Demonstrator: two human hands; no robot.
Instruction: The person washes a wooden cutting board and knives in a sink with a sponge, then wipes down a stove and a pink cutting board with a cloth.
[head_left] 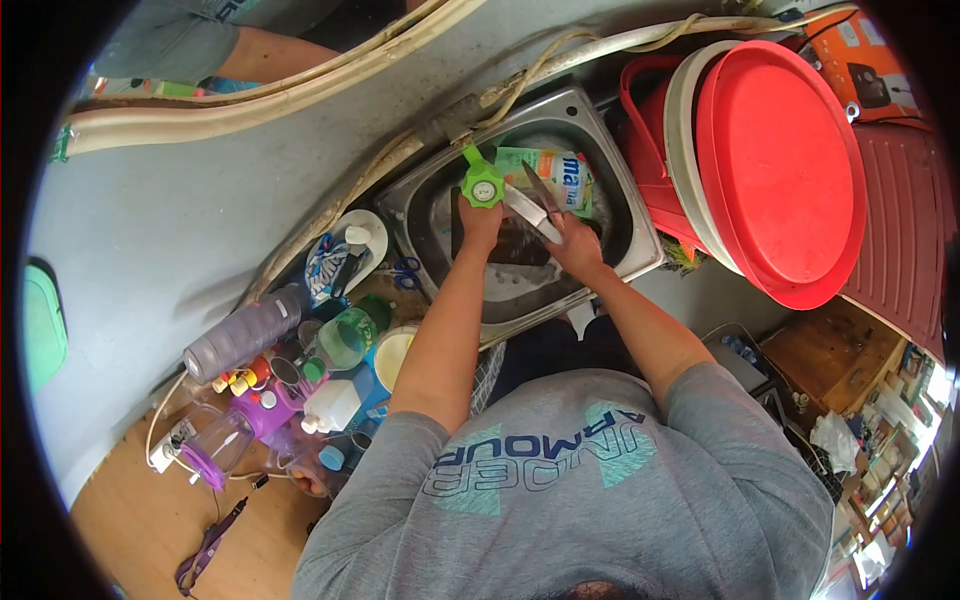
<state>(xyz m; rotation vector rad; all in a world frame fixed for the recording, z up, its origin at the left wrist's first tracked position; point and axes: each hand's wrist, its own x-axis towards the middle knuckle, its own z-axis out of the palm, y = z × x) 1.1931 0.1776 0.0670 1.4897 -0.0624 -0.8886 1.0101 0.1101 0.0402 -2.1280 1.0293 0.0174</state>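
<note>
Over the steel sink [643, 240], my right hand [578, 250] is closed round a knife [541, 186], its pointed blade slanting up and left. A pale, flat strip [530, 212] lies beside the blade and runs down to the same fingers. My left hand [481, 222] is at the green tap knob [484, 188], which covers its fingers. Behind the knife in the basin lies a green and white printed pouch [570, 180] with "ma ma" lettering. Something dark and flat [520, 250] sits in the basin below both hands.
Red tubs with a red lid [785, 175] stand right of the sink. To the left crowd a grey bottle [235, 340], a green-capped clear bottle [345, 340], a white jug [335, 405] and a purple container [268, 405]. A pipe [400, 150] runs along the wall.
</note>
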